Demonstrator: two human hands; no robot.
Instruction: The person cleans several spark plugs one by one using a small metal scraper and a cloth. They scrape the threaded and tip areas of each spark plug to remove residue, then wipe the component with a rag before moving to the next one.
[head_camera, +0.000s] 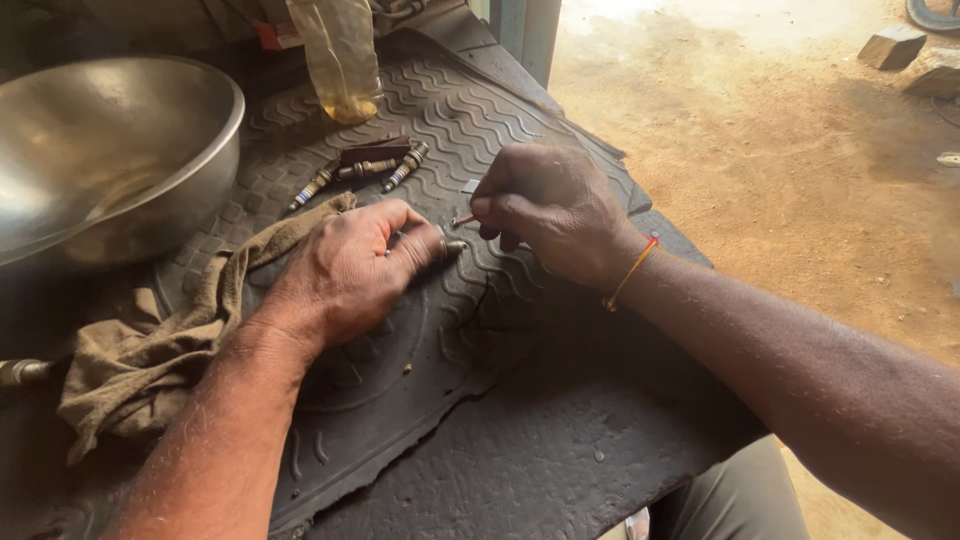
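Left hand (350, 265) pins a small metal plug (453, 246) to the middle of the black rubber mat (520, 440), fingers clamped, while the right hand (550, 210) pinches a thin pick (463, 220) at its tip.

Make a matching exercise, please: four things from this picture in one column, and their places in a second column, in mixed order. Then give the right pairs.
Things:
1. metal bowl
2. brown rag
3. three loose spark plugs
4. small metal part

Places:
A. pinched in the left hand, with the right hand bringing a thin tool to its tip
B. far left on the rubber mat
C. lying under the left wrist
D. beyond both hands, below the plastic bag

Pairs: 1-B, 2-C, 3-D, 4-A
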